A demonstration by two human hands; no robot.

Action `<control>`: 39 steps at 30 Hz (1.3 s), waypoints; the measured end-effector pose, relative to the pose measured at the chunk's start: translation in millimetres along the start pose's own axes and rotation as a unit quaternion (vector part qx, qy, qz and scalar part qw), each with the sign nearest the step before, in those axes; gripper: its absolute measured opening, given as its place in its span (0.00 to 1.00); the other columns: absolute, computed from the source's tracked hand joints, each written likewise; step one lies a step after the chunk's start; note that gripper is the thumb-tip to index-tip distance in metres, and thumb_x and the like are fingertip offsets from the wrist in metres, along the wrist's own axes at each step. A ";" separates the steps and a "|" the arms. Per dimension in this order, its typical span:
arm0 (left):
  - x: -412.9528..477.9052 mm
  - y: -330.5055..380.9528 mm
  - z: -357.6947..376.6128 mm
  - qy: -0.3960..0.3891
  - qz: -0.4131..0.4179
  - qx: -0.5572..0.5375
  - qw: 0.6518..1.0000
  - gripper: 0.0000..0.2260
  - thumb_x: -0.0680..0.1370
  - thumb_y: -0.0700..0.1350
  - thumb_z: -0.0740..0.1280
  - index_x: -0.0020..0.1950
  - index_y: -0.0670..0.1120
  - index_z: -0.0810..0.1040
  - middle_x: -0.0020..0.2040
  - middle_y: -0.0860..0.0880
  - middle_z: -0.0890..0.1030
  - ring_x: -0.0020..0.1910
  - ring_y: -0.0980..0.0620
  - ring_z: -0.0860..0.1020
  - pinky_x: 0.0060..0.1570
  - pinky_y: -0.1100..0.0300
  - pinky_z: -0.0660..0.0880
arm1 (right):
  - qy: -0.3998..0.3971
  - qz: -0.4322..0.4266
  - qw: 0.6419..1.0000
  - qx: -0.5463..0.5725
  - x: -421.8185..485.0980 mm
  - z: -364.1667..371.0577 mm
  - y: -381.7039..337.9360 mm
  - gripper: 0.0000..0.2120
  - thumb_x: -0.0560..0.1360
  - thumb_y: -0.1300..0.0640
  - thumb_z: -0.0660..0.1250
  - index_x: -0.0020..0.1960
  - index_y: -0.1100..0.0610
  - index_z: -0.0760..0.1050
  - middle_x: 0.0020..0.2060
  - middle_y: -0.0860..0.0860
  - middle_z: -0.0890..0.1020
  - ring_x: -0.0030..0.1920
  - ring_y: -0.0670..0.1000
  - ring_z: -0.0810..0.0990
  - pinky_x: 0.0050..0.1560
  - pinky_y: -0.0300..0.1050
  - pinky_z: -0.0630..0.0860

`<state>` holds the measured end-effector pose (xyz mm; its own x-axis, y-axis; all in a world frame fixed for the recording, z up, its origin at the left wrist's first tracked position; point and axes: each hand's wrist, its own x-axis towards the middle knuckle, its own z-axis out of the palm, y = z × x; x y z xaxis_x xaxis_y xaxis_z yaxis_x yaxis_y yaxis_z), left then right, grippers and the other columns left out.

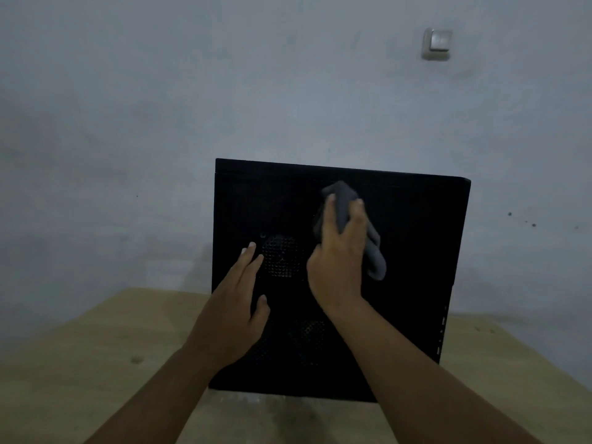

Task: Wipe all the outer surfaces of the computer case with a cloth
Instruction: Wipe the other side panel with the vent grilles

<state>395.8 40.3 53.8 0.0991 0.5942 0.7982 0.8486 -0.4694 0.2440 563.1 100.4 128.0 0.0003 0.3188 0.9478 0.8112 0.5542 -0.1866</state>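
Note:
A black computer case (416, 251) lies on its side on a wooden table, its broad side panel facing up with round vent holes at the left middle. My right hand (339, 257) presses a crumpled grey cloth (374, 251) onto the panel near its far middle, the fingers curled over the cloth. My left hand (237, 309) rests flat on the panel's left part, fingers straight, beside the vent holes. Small ports show along the case's right edge.
The wooden table (96, 363) stretches out to the left, right and front of the case. A pale blue-grey wall (192, 91) stands right behind the case, with a light switch (437, 43) high on the right.

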 end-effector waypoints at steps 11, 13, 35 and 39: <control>-7.6 -6.9 1.3 0.040 -0.008 -0.010 0.999 0.23 0.82 0.41 0.55 0.77 0.42 0.64 0.81 0.52 0.57 0.78 0.69 0.48 0.70 0.78 0.51 | -0.297 -0.448 0.843 -0.030 -92.9 1.9 42.7 0.09 0.73 0.56 0.61 0.43 0.53 0.80 0.41 0.48 0.75 0.43 0.50 0.74 0.48 0.45 0.71; -7.7 -6.0 -0.3 0.038 -0.009 -0.015 0.999 0.22 0.82 0.41 0.56 0.77 0.42 0.65 0.80 0.51 0.59 0.77 0.69 0.49 0.70 0.78 0.51 | -0.300 -0.429 0.851 -0.043 -97.8 -5.9 49.2 0.07 0.71 0.55 0.62 0.40 0.49 0.79 0.39 0.45 0.74 0.41 0.48 0.73 0.46 0.41 0.66; 18.6 78.9 -44.4 -0.083 -0.196 -0.316 0.925 0.10 0.84 0.50 0.61 0.61 0.49 0.78 0.53 0.51 0.83 0.54 0.53 0.82 0.56 0.53 0.81 | -0.240 0.194 0.870 0.384 -25.5 -89.0 -27.9 0.14 0.74 0.72 0.60 0.48 0.56 0.77 0.45 0.56 0.80 0.41 0.48 0.79 0.38 0.42 0.77; 24.3 91.2 -58.8 -0.047 -0.232 -0.416 0.878 0.07 0.82 0.46 0.65 0.56 0.42 0.77 0.45 0.51 0.85 0.47 0.53 0.84 0.48 0.62 0.81 | -0.233 0.238 0.832 0.444 -23.2 -104.1 -40.6 0.15 0.77 0.70 0.60 0.55 0.54 0.75 0.50 0.52 0.81 0.49 0.48 0.81 0.47 0.42 0.82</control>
<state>445.0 -26.4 127.8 -0.0822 0.8803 0.4672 0.1384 -0.4541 0.8801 591.0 -9.6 140.4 -0.1974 0.8128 0.5481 0.0317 0.5641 -0.8251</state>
